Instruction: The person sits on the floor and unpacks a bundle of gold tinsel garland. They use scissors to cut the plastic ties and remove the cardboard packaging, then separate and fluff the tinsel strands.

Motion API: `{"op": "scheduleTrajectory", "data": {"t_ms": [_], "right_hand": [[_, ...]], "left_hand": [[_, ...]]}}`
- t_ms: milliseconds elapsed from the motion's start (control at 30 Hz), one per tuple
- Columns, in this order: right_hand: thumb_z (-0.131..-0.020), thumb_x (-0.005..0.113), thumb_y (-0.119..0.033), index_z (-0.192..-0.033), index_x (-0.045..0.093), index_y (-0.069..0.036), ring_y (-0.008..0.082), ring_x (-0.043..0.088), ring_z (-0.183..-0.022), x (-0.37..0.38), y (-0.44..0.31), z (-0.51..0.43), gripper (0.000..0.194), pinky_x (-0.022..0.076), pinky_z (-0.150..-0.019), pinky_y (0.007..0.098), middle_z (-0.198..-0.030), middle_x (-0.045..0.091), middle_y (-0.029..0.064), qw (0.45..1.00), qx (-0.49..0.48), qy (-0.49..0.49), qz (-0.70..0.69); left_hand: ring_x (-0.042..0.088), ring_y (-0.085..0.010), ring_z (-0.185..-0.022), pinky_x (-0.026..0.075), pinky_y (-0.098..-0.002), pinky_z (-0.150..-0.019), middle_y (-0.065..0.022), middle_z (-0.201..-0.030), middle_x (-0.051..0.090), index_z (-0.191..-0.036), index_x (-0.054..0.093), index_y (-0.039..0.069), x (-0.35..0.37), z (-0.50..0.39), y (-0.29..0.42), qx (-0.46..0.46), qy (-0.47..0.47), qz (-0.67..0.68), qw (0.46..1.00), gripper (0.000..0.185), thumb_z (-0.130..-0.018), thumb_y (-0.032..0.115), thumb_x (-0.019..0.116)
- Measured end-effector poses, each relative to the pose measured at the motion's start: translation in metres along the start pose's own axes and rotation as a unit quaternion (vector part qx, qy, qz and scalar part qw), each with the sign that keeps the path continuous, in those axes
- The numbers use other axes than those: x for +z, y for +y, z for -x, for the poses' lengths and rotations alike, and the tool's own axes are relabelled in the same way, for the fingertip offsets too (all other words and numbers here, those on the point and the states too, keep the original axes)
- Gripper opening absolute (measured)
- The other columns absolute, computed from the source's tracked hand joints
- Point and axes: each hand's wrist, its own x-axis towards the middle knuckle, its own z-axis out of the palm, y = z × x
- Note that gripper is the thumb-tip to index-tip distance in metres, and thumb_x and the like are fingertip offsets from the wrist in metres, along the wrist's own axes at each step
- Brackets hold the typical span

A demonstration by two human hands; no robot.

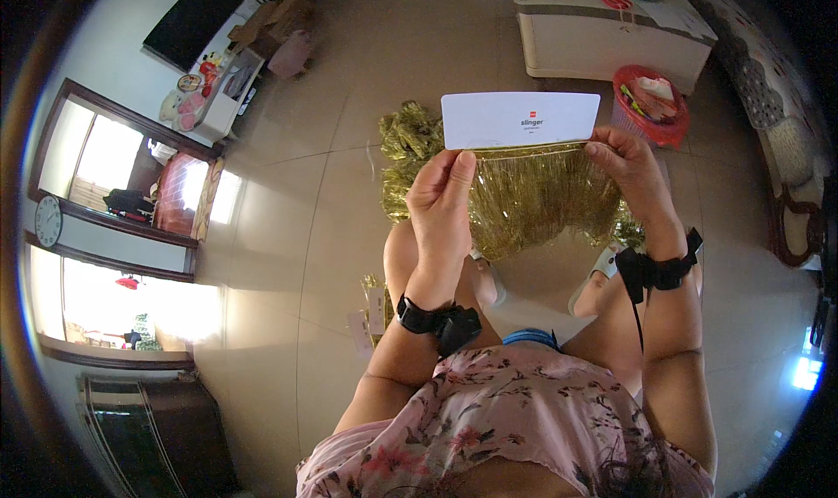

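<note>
A white printed header card is stretched level between my two hands. Along its lower edge runs the top band of a gold tinsel fringe, whose strands hang down in front of my knees. My left hand pinches the left end of card and band between thumb and fingers. At the right end, my right hand pinches the same edge, thumb in front. More gold tinsel lies bunched behind the fringe at the left.
A white cabinet holds red-handled scissors. Beside it stands a basket lined with a red plastic bag. Tinsel pieces with white cards lie on the tiled floor left of my leg. A patterned sofa is at far right.
</note>
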Motion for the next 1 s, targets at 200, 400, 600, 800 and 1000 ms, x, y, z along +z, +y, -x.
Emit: {"op": "scheduleTrajectory", "data": {"t_ms": [200, 400, 600, 800, 1000], "right_hand": [[-0.086, 0.064, -0.027, -0.103, 0.065, -0.003, 0.0047, 0.051, -0.076, -0.002, -0.007, 0.005, 0.029, 0.0414, -0.068, 0.0215, -0.084, 0.062, -0.0029, 0.999, 0.041, 0.010, 0.030], [-0.085, 0.065, -0.026, -0.101, 0.066, -0.004, 0.0051, 0.053, -0.078, -0.002, -0.008, 0.006, 0.027, 0.0430, -0.071, 0.0214, -0.087, 0.063, -0.0021, 0.997, 0.081, -0.010, 0.018], [-0.085, 0.065, -0.026, -0.099, 0.067, -0.003, 0.0042, 0.052, -0.077, -0.001, -0.001, 0.004, 0.026, 0.0429, -0.070, 0.0211, -0.083, 0.063, -0.0038, 0.998, 0.060, -0.011, -0.011], [-0.086, 0.064, -0.022, -0.096, 0.067, -0.004, 0.0033, 0.052, -0.075, -0.001, -0.003, 0.006, 0.021, 0.0430, -0.067, 0.0206, -0.083, 0.062, -0.0044, 0.997, 0.073, -0.003, -0.032], [-0.086, 0.063, -0.018, -0.094, 0.066, -0.004, 0.0039, 0.054, -0.075, 0.004, 0.001, 0.007, 0.017, 0.0435, -0.068, 0.0202, -0.084, 0.062, -0.0037, 0.995, 0.043, 0.021, -0.088]], "left_hand": [[0.055, -0.0065, -0.084, 0.043, -0.0191, -0.077, -0.0041, -0.095, 0.064, -0.105, 0.062, -0.002, 0.000, 0.002, -0.004, 0.007, 0.007, 0.026, 1.000, 0.019, -0.088, 0.008, 0.060], [0.055, -0.0064, -0.083, 0.043, -0.0188, -0.075, -0.0041, -0.093, 0.064, -0.102, 0.063, -0.001, -0.005, 0.000, -0.005, -0.015, 0.014, 0.047, 0.999, 0.018, -0.087, 0.008, 0.062], [0.055, -0.0061, -0.080, 0.044, -0.0184, -0.072, -0.0034, -0.090, 0.064, -0.100, 0.063, -0.002, -0.007, 0.000, -0.005, -0.026, 0.012, 0.063, 0.998, 0.017, -0.087, 0.009, 0.062], [0.056, -0.0072, -0.082, 0.045, -0.0193, -0.074, -0.0044, -0.091, 0.064, -0.100, 0.063, -0.002, -0.007, 0.002, -0.002, -0.054, 0.000, 0.073, 0.996, 0.017, -0.087, 0.009, 0.062], [0.058, -0.0086, -0.085, 0.046, -0.0195, -0.076, -0.0057, -0.094, 0.065, -0.101, 0.062, -0.003, -0.004, 0.000, -0.006, -0.070, 0.033, 0.073, 0.994, 0.017, -0.086, 0.007, 0.062]]}}
